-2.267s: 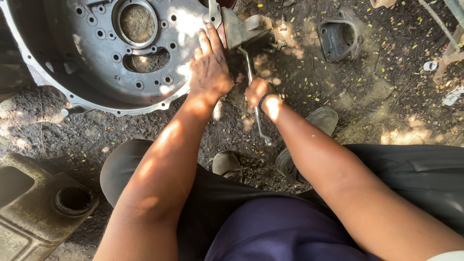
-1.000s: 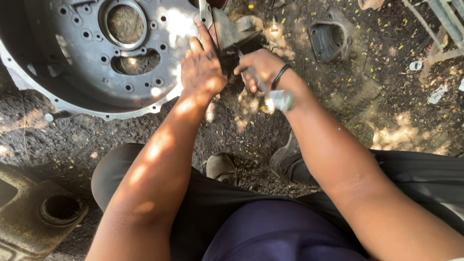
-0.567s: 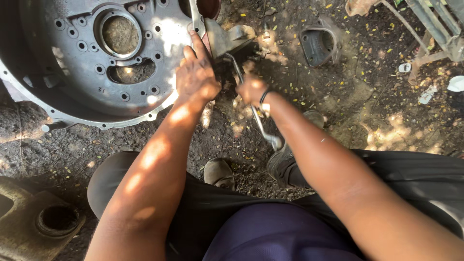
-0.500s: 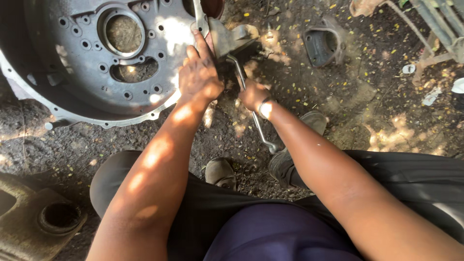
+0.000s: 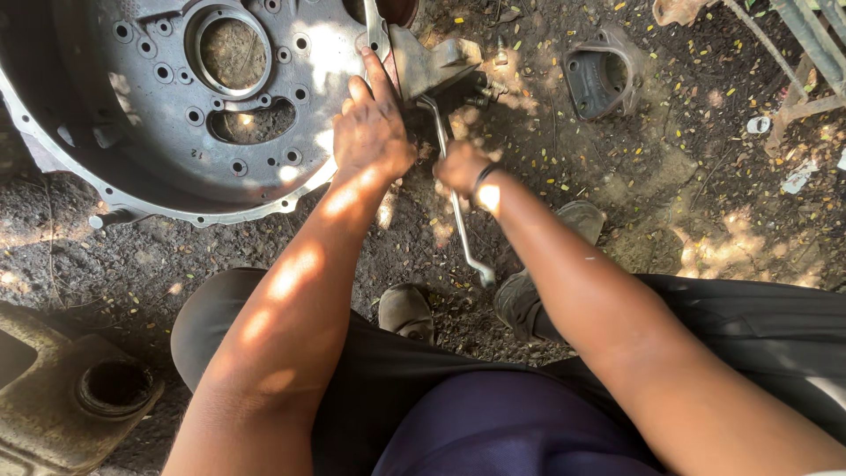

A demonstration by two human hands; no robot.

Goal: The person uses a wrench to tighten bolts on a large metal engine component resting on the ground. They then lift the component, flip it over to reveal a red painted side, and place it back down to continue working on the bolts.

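Note:
A large round grey metal housing (image 5: 167,106) with many bolt holes lies on the dirt at upper left. My left hand (image 5: 370,132) rests flat on its right rim, fingers pointing up beside a thin metal strip (image 5: 377,26). My right hand (image 5: 458,167) grips a long bent steel wrench (image 5: 460,220). Its upper end sits at a bracket (image 5: 436,66) on the housing's right edge, and its lower end points toward my feet.
A small dark cast metal part (image 5: 604,79) lies on the ground at upper right. A rusty block with a round hole (image 5: 79,397) sits at lower left. My shoes (image 5: 405,310) rest on the dirt below the wrench. Metal bars (image 5: 806,35) cross the top right corner.
My right hand swung the wrench up to the right, then back down, so the handle again points toward my feet. My left hand stayed on the housing rim.

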